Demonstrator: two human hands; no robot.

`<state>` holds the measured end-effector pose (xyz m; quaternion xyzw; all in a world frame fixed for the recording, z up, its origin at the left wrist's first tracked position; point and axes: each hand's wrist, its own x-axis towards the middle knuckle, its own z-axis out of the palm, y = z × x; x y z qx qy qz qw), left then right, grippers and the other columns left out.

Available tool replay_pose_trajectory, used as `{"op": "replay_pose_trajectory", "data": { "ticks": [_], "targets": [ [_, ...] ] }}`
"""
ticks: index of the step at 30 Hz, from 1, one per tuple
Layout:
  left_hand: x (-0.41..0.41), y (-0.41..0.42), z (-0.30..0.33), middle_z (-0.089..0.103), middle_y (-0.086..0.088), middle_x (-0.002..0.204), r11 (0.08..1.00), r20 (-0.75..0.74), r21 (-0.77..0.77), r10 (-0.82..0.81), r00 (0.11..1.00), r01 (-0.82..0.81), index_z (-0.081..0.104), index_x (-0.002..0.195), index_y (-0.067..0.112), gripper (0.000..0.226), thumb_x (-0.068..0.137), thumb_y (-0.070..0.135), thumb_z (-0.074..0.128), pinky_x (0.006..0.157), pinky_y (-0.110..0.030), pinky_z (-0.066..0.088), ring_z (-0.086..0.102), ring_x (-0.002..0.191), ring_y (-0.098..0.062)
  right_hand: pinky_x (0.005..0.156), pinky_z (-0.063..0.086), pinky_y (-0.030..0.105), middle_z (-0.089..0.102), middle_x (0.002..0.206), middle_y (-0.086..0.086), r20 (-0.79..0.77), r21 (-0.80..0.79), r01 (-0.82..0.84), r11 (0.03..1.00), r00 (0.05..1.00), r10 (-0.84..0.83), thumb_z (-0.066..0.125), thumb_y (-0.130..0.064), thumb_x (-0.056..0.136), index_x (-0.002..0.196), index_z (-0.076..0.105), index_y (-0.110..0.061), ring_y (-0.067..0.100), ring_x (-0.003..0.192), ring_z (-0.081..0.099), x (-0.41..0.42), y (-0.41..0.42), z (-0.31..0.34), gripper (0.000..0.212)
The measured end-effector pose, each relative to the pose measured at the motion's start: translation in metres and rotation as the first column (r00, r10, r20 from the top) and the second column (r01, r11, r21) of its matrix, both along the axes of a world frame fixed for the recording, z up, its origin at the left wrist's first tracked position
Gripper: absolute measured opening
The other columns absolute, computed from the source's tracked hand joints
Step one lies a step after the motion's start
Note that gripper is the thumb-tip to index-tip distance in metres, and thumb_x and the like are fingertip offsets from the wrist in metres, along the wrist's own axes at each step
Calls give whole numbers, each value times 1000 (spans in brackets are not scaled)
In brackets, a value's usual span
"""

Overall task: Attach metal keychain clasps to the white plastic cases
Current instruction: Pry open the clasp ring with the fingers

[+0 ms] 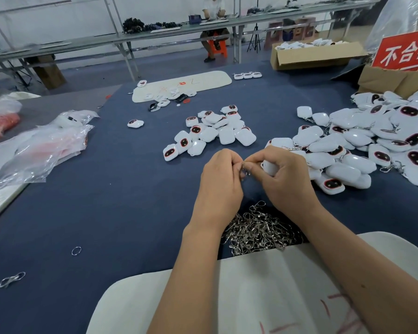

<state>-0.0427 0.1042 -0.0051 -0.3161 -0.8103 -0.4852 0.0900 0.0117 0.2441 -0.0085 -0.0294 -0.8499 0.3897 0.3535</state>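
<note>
The right hand (287, 179) hides most of the held white case (268, 167).

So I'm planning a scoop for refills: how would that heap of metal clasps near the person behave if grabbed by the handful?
The clasp heap looks tangled, hooks and rings interlocked, so a handful would probably drag neighbours along in a clump. The parts look thin and shiny, so likely light singly but slippery. On the cloth-like blue table cover they probably wouldn't roll far.

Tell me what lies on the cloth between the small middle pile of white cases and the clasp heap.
Head view: both hands, left hand and right hand, working a clasp onto a white case.
</note>
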Motion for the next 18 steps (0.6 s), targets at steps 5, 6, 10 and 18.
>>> {"op": "replay_pose_trajectory", "data": {
  "ticks": [5,6,10,18],
  "targets": [
    [-2,1,-1,62,4,88,1000,5,-5,-9,1000,9,55,89,17,22,102,5,42,77,-37,53,62,85,-15,67,40,22,61,69,-25,79,-292,16,956,997,7,50,-39,102,92,73,-23,2,69,55,-5,4,-3,30],
    [-1,1,-2,62,4,88,1000,12,-10,-18,1000,18,55,88,17,23,102,6,42,76,-36,53,62,84,-14,67,40,25,59,67,-24,85,-384,-22,923,995,59,47,-31,103,103,72,-22,3,67,52,-7,5,-5,27],
    [-2,3,-4,62,5,83,998,3,-46,-41,999,41,55,87,18,23,102,7,42,71,-31,50,59,80,-12,67,51,34,67,76,-14,69,-474,-1,881,997,38,73,-23,91,109,66,-22,9,69,58,-8,9,-8,19],
    [0,4,-4,62,5,85,995,51,-53,-81,995,84,54,85,20,24,102,6,43,71,-29,53,61,79,-12,70,46,22,65,77,-13,58,-392,-1,920,998,25,65,-23,101,89,72,-16,3,73,58,-11,9,-7,16]
  ]
}}
